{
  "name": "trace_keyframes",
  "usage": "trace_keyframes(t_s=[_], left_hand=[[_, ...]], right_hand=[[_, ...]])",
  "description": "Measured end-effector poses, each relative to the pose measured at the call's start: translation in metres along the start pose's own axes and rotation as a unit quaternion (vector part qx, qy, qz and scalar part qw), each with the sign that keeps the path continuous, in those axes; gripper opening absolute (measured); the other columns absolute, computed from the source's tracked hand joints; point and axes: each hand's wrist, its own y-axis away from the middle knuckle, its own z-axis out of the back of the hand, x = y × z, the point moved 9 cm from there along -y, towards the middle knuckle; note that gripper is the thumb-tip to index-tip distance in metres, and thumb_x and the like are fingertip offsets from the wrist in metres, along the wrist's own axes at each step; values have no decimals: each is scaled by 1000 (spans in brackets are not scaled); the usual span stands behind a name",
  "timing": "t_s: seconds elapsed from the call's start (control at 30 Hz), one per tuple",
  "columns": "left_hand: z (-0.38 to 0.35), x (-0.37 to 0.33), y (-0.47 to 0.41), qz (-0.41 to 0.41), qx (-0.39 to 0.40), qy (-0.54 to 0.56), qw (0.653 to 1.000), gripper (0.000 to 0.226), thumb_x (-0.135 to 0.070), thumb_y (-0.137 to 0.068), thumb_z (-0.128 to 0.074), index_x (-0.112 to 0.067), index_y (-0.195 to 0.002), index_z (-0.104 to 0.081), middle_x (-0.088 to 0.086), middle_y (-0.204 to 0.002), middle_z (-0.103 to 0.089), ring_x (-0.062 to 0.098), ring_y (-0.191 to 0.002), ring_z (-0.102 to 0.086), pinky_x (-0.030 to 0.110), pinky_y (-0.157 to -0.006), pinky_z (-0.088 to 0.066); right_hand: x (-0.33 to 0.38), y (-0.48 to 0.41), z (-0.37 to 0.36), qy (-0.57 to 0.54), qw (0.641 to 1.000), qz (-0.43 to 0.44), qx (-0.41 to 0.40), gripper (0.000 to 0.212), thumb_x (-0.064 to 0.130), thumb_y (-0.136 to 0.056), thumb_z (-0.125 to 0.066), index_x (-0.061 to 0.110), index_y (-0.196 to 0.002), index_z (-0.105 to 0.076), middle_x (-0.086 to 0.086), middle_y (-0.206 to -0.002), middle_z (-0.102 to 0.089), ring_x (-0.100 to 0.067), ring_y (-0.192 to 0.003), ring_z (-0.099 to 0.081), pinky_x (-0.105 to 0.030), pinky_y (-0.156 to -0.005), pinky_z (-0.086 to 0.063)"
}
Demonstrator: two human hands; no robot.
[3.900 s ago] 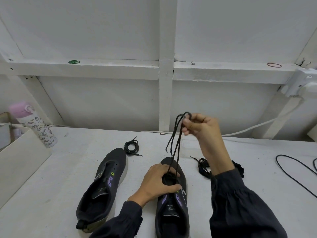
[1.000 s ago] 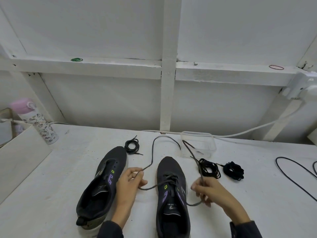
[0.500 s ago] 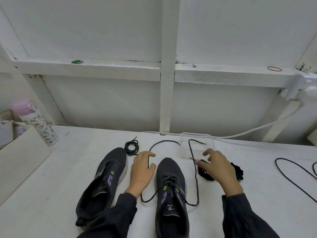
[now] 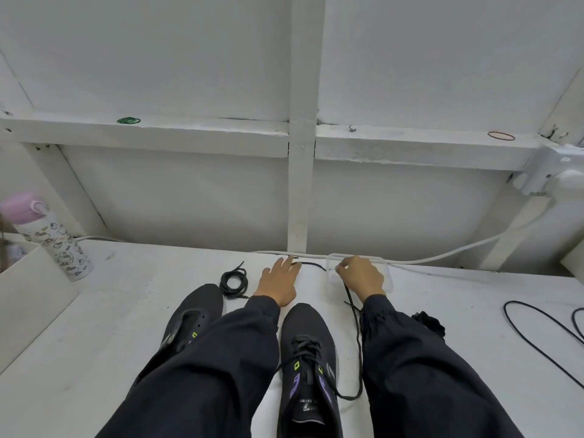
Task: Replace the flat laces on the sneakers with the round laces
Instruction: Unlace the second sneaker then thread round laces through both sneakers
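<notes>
**Hands**
- L hand [image 4: 279, 281]: palm down on worktop [image 4: 110, 311], fingers straight and spread. Holds nothing. Tips are at the free end of the lace [image 4: 358, 336], which lies past the toe; touching or just short, can't tell.
- R hand [image 4: 360, 275]: fingers curled, over the clear tub [image 4: 325, 281]. Appears to pinch the other end of the same lace. The exact grip is hidden by the knuckles.

**Lace**
- From the R hand it runs back along the R sleeve, loops on the worktop, then enters the laced sneaker [image 4: 308, 330] between the forearms.
- Thin cord, prob. the round type.
- Lower eyelets are crossed; upper pairs look empty.

**Other items**
- Bare sneaker [image 4: 197, 308] is left of the L sleeve, no lace seen in it.
- Coiled lace [image 4: 234, 279] is just beyond its toe.
- Dark bundle [image 4: 429, 322] is right of the R sleeve, prob. laces.

**Step**
- Mid-threading of the first sneaker, approx. under half of the whole job.
- Both ends are being gathered.

**Next move**
- L hand must close on its end.
- Draw both ends even and take the slack out of the loop.
- Feed each tip through the next eyelet pair w/o twisting.
</notes>
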Motion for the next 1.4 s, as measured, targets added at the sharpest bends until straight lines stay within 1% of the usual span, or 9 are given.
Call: trace_keyframes(t_s=[0.23, 0.4, 0.6, 0.73, 0.83, 0.93, 1.1, 1.3, 1.4], left_hand=[[0, 20, 3, 23, -101, 55, 993, 30, -3, -95, -42, -7, -121, -55, 10, -119, -55, 28, -110, -51, 37, -86, -43], [-7, 35, 30, 46, -157, 165, 973, 44, 6, -88, -42, -18, -121, -58, 4, -112, -60, 26, -103, -58, 37, -81, -47], [-23, 29, 87, 52, -167, 125, 977, 62, 3, -89, -37, -30, -141, -47, -10, -136, -47, 17, -112, -48, 29, -80, -45], [-27, 31, 119, 54, -231, 147, 960, 33, -9, -89, -54, -23, -115, -68, -10, -114, -62, 18, -95, -55, 29, -70, -46], [-22, 40, 129, 92, -264, 187, 942, 8, -29, -88, -65, -25, -82, -67, -13, -84, -63, 15, -86, -56, 26, -67, -44], [-25, 43, 127, 103, -231, 209, 945, 13, -38, -92, -61, -26, -93, -58, -12, -80, -62, 13, -84, -55, 28, -69, -44], [-36, 34, 113, 74, -150, 151, 974, 33, -23, -102, -43, -25, -134, -49, -1, -111, -59, 21, -104, -54, 33, -88, -43], [-34, 43, 122, 92, -154, 282, 943, 22, -11, -102, -38, -19, -98, -58, -6, -98, -48, 15, -87, -54, 25, -75, -38], [-36, 45, 129, 120, -127, 438, 882, 29, -4, -100, -37, -23, -87, -54, -5, -89, -59, 16, -74, -50, 26, -68, -40]], right_hand=[[-8, 10, 25, -223, 971, 25, -83, 9, 4, -79, -69, 10, -71, -69, -6, -73, -67, -25, -72, -62, -26, -60, -41], [1, 66, 33, -454, 885, 96, 22, 38, -10, -84, -62, 16, -112, -63, -11, -84, -69, -20, -58, -60, -27, -55, -50], [-22, 116, -15, -352, 913, 133, 157, 49, -18, -85, -45, 18, -108, -70, -3, -81, -68, -17, -58, -59, -26, -53, -47], [-41, 134, -33, -302, 933, 139, 139, 48, -14, -86, -45, 22, -94, -75, 2, -74, -67, -8, -69, -59, -22, -67, -48], [-48, 140, -29, -362, 921, 110, 89, 45, -17, -82, -42, 14, -70, -72, 1, -62, -62, -11, -60, -54, -18, -59, -44], [-46, 150, -24, -417, 902, 84, 75, 31, 0, -76, -44, 15, -59, -65, -2, -57, -52, -11, -51, -38, -18, -48, -30], [-25, 176, -9, -421, 891, 136, 106, 22, 22, -86, -67, 8, -68, -69, 8, -54, -50, -2, -49, -37, -12, -50, -30], [-16, 195, -10, -424, 875, 169, 162, 23, 11, -97, -55, 13, -96, -77, 14, -53, -49, -2, -49, -39, -11, -50, -30], [-12, 205, -14, -432, 862, 179, 198, 21, 23, -97, -56, 15, -92, -75, 0, -65, -56, -15, -53, -44, -22, -51, -33]])
